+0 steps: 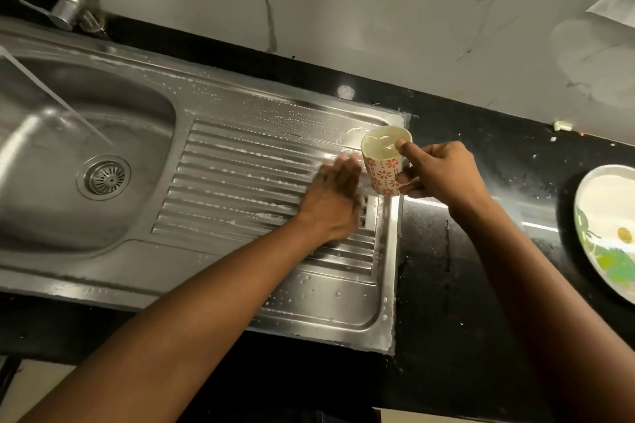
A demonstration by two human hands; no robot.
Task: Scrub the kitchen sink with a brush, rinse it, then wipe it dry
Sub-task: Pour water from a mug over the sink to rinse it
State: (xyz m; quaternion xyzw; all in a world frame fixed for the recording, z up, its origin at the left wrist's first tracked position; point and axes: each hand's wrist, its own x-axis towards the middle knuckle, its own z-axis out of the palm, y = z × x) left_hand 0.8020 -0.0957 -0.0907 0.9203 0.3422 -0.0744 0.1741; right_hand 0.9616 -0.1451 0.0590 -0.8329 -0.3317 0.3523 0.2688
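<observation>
1. Tap (70, 7) stands at the far left, behind the sink (86, 261), on its back rim.
2. Basin (103, 106) fills the left part of the sink, with a round metal drain (104, 178) in its floor.
3. Right of the basin lies the ribbed draining board (240, 175), part of the same steel sink; soapy white beads and streaks sit along its ribs and on the flat rim around them.
4. The left hand (331, 199) rests palm down on the ribs at the right end of the draining board, fingers stretched out flat and close together, gripping nothing (its fingertips are blurred).
5. Just right of that hand, a cup (385, 161), white with red flowers, hangs tilted over the far right corner of the draining board, its mouth towards the camera and liquid showing inside.
6. The right hand (443, 175) is clamped around the cup, thumb on the rim and fingers wrapped round the side.
7. Right of the sink runs the black counter (464, 251), speckled with droplets.
8. A plate (604, 233) with a green pattern lies on the counter at the far right, well apart from the sink (partly cut off by the frame edge).
</observation>
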